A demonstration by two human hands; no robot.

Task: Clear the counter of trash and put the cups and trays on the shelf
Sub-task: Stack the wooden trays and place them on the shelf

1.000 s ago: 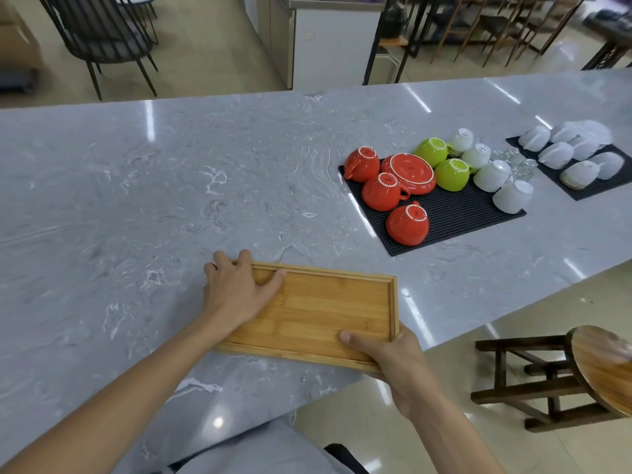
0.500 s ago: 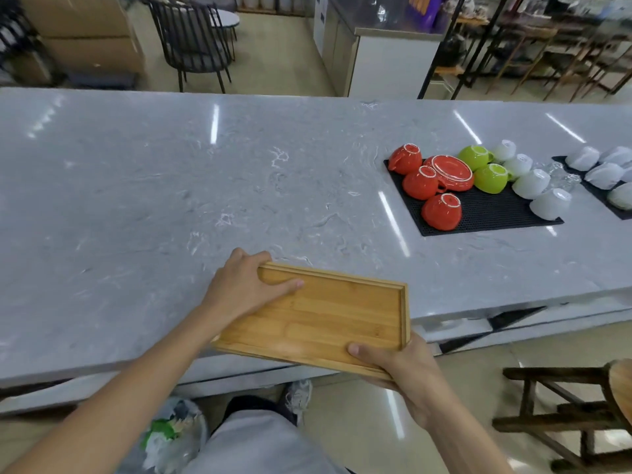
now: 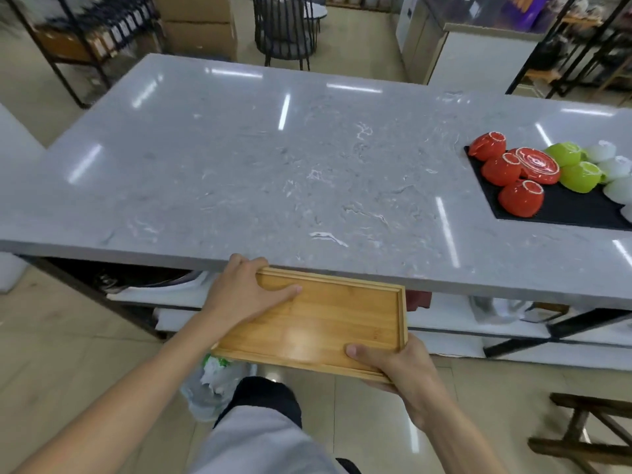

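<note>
A bamboo tray point(image 3: 328, 319) is held level in the air just in front of the grey marble counter point(image 3: 273, 172), below its front edge. My left hand point(image 3: 246, 292) grips the tray's far left corner, thumb lying on its floor. My right hand point(image 3: 393, 364) grips the near right corner from below, thumb on the rim. Upturned red cups point(image 3: 519, 198), green cups point(image 3: 578, 176) and white cups point(image 3: 615, 167) sit on a black mat point(image 3: 567, 213) at the counter's right. A white shelf point(image 3: 444, 340) runs under the counter.
A clear bag of trash point(image 3: 212, 378) lies on the floor by my legs. A dark wooden stool point(image 3: 588, 432) stands at the lower right. Beyond the counter are a black chair point(image 3: 284, 29), cardboard boxes point(image 3: 198, 25) and metal racks.
The tray has come off the counter toward me and now hangs below its edge in both hands. My view has drawn back and swung left, showing the shelf underneath.
</note>
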